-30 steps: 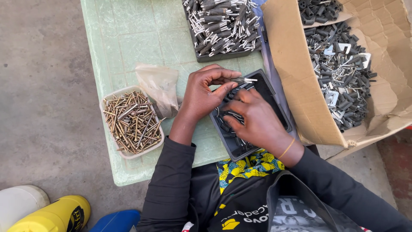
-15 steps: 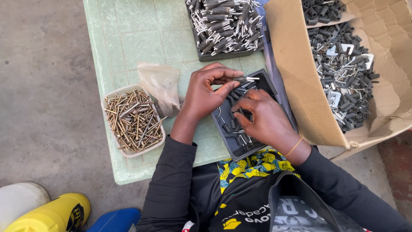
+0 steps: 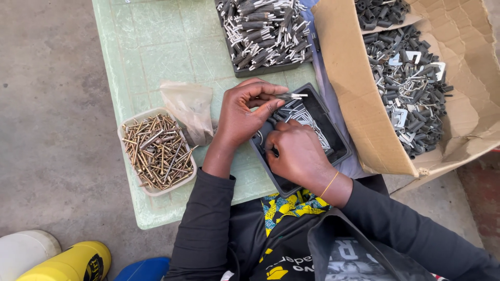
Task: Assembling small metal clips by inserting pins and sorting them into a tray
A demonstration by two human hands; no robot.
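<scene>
Since the earlier frames the right hand (image 3: 299,156) has shifted little within the near black tray (image 3: 341,151), while the left hand (image 3: 245,117) remains raised at the tray's far left edge with the same small pieces pinched.

At the far left, on the concrete floor (image 3: 47,130), a white container (image 3: 23,250) and a yellow container (image 3: 70,263) sit at the near edge of view, with a blue object (image 3: 143,269) just to their right.

On the pale green tabletop (image 3: 156,52), a shallow white tray (image 3: 133,122) holds a heap of brass-coloured screws (image 3: 156,151). Just beside it, to the right, lies a crumpled clear plastic bag (image 3: 190,109).

The left hand is closed in a pinch, thumb and fingers gripping a few small silver metal pieces (image 3: 294,96) whose tips project to the right, above the near black tray.

The right hand lies curled, knuckles up, inside the near black tray, its fingertips down among loose silver pieces; whether it grips any cannot be told. A thin yellow band (image 3: 330,183) circles its wrist.

Farther away, a second black tray (image 3: 245,73) is filled with grey plugs fitted with silver parts (image 3: 265,28).

At the right, an open cardboard box (image 3: 354,104) holds dark grey plugs and white brackets (image 3: 411,78) in two compartments.
</scene>
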